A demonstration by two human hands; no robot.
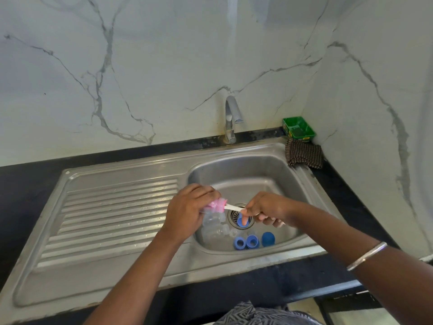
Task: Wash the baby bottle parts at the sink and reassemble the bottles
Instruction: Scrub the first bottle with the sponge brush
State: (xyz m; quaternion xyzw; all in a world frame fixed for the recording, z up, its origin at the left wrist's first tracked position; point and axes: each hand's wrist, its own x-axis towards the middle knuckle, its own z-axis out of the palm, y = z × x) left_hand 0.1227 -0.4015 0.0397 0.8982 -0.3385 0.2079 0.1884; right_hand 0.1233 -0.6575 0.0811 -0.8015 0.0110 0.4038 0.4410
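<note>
In the head view, a clear baby bottle (207,215) is held over the left edge of the sink bowl (281,170) by the left hand (187,209), with the fingers curled round it. A pink bottle brush (216,205) is pushed toward the bottle's mouth, and its white handle is pinched in the curled fingers of the right hand (266,208). More clear bottle parts (216,233) are seen lying in the bowl just below the left hand; it cannot be told exactly what each one is. Two blue rings (246,242) and a blue cap (268,238) are lined up near the front wall of the bowl, and one more blue ring (242,221) is lying on the drain. No water is seen coming from the tap (230,118). The washing looks only partly done: one bottle is being scrubbed, and the other parts seem to be waiting. Nothing is put back together yet, so the rinsing and the screwing together are likely all left to do.
</note>
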